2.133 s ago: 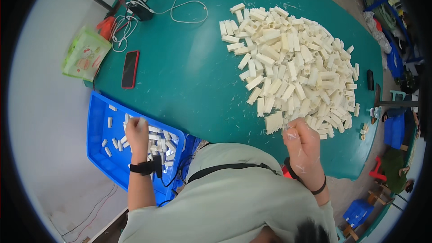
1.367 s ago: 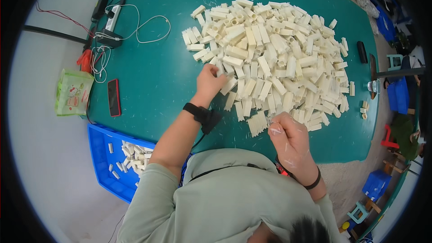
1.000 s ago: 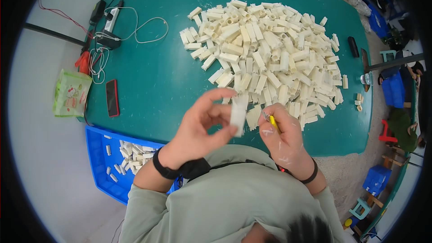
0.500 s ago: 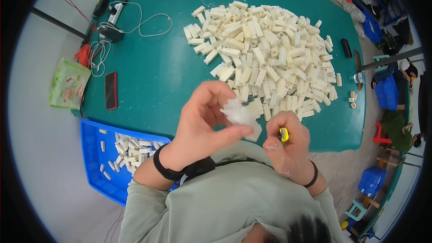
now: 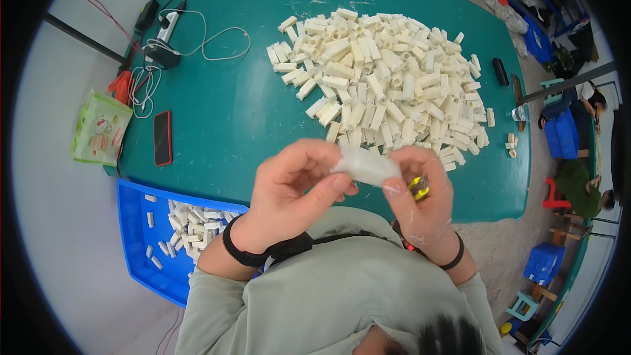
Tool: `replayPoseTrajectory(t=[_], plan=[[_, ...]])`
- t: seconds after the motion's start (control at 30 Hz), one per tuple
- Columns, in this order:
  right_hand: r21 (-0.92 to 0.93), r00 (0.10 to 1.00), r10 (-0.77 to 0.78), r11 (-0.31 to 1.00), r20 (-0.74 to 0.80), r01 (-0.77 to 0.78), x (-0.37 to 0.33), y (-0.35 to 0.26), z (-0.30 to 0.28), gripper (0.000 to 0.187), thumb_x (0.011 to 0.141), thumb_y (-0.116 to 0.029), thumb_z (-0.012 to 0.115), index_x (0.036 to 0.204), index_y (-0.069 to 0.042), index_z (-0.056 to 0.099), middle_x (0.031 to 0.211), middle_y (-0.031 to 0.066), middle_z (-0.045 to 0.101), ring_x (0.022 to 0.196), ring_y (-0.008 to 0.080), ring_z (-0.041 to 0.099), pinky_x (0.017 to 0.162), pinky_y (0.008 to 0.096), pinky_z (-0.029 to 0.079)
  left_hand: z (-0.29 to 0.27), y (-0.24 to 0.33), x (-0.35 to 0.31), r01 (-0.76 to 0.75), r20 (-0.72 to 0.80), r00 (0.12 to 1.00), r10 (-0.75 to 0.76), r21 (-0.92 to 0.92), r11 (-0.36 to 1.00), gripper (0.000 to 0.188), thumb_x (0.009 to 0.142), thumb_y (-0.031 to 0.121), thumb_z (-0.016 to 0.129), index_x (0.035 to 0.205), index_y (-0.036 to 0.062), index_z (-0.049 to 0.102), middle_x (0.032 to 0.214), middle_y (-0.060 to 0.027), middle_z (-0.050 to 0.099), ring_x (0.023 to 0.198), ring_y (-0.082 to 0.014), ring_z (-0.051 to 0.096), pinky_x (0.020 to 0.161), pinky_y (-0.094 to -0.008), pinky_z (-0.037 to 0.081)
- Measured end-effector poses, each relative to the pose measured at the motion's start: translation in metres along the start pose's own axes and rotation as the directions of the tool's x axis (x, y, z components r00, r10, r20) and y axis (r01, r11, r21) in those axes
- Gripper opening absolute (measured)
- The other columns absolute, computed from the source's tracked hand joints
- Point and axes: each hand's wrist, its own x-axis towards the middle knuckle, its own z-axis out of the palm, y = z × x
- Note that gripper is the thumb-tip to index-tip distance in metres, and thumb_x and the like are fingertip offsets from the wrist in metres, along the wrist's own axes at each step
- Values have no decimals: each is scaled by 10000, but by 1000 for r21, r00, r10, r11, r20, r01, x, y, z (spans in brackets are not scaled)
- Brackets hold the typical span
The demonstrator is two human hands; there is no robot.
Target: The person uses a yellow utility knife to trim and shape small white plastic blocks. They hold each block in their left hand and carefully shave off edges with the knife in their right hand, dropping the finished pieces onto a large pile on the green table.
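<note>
My left hand (image 5: 297,187) pinches the ragged end of a white, block-shaped piece (image 5: 369,167) between thumb and fingers. At the piece's other end, the thumb and forefinger of my right hand (image 5: 424,207) press on it, so it lies level between both hands. Tucked in my right palm is a small yellow and black tool (image 5: 418,188); its kind and its tip cannot be made out. Just beyond my hands a big heap of cream-white hollow block pieces (image 5: 388,85) covers the green table (image 5: 217,105).
A blue tray (image 5: 148,263) at the lower left holds several smaller white pieces. On the table's left are a phone (image 5: 162,138), a power strip (image 5: 167,26) with cables, and a green-white bag (image 5: 100,128). A black object (image 5: 501,71) lies at the right edge. Other people are farther right.
My right hand has moved up and left and now grips the piece's right end. The piece has turned from slanting to nearly level. My left hand is slightly lower.
</note>
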Motion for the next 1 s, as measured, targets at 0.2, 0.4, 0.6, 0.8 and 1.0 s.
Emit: replayPoseTrajectory(t=[0.2, 0.4, 0.6, 0.8, 1.0], plan=[[-140, 978, -193, 969, 82, 203, -2, -1, -6, 258, 884, -209, 549, 1012, -15, 436, 816, 88, 517, 611, 154, 490, 537, 264, 406, 13, -1, -3, -274, -107, 942, 317, 299, 914, 219, 738, -82, 661, 942, -29, 603, 931, -145, 650, 788, -176, 644, 700, -262, 517], [-230, 974, -171, 952, 147, 202, -1, -12, 6, 203, 859, -207, 584, 856, -16, 516, 738, 104, 522, 545, 238, 491, 481, 306, 391, 13, -4, -1, -451, 15, 852, 523, 530, 718, 291, 678, -80, 708, 942, -4, 612, 929, -191, 648, 736, -231, 655, 590, -275, 527], [-251, 968, -220, 937, 119, 243, 0, -11, 7, 201, 847, -200, 598, 811, -16, 525, 682, 88, 506, 528, 236, 476, 466, 309, 377, 15, -1, -2, -444, 61, 844, 532, 637, 630, 312, 655, -89, 713, 937, -2, 609, 938, -202, 641, 719, -247, 651, 577, -281, 523], [-259, 965, -235, 931, 120, 259, 0, -11, 7, 201, 835, -190, 614, 793, -18, 518, 671, 88, 502, 515, 235, 473, 454, 306, 367, 17, 1, -1, -487, 106, 812, 573, 665, 567, 328, 644, -90, 717, 936, -6, 594, 955, -216, 630, 728, -263, 642, 592, -288, 515], [-323, 953, -283, 896, 109, 303, 1, -10, 6, 202, 826, -186, 628, 792, -19, 520, 666, 89, 502, 520, 241, 482, 445, 317, 367, 16, 0, -3, -499, 117, 801, 587, 673, 546, 310, 649, -81, 718, 923, -6, 595, 932, -214, 629, 720, -257, 641, 581, -283, 514]])
